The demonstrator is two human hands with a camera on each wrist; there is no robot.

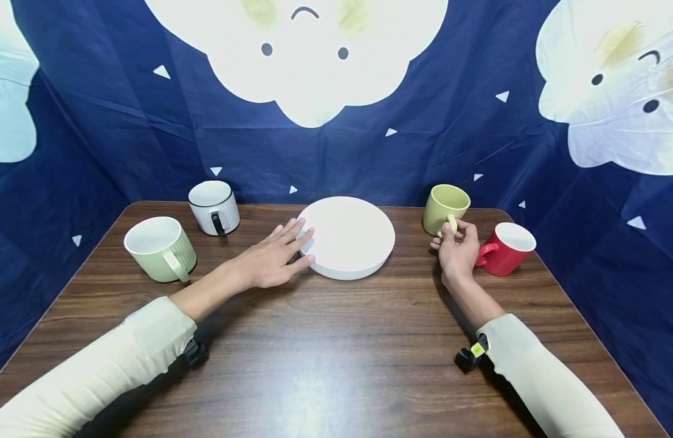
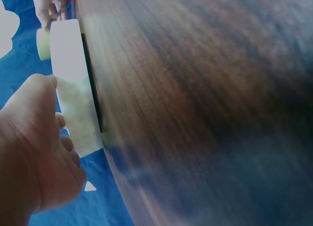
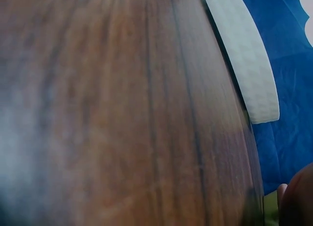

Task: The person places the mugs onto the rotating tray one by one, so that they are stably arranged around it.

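Observation:
At the back middle of the table lies a thick white round disc (image 1: pixel 347 237). My left hand (image 1: pixel 276 252), fingers spread and straight, rests at its left edge with the fingertips over the rim. In the left wrist view the thumb of that hand (image 2: pixel 39 147) lies against the white side wall (image 2: pixel 76 84). On the right, a yellow-green mug (image 1: pixel 442 207) stands upright near the back edge. My right hand (image 1: pixel 459 249) pinches its handle between thumb and fingers. The right wrist view shows only a bit of this hand (image 3: pixel 298 199) at the lower corner.
A red mug (image 1: pixel 508 250) stands just right of my right hand. On the left are a pale green mug (image 1: pixel 163 252) and a white ribbed mug (image 1: pixel 214 207) with a black handle. Behind the wooden table (image 1: pixel 336 340) hangs a blue cloth (image 1: pixel 325 158) with cloud faces.

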